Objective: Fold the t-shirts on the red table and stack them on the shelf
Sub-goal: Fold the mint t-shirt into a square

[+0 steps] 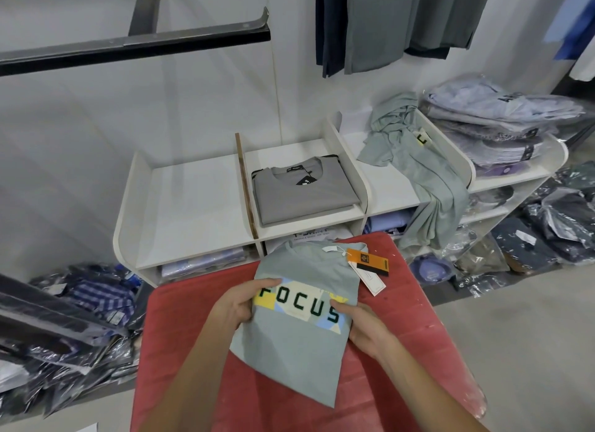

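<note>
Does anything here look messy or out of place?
Yes. A pale green shirt lies crumpled and unfolded on the white shelf, spilling over its front edge, while the grey shirts in the next compartment are neatly folded. Bagged clothes also lie heaped on the floor.

My hands [244, 306] [363, 328] flank a t-shirt [299, 344] on the near worktop [418, 303]; beyond, the shelf [193, 206] holds folded shirts [302, 196].
</note>
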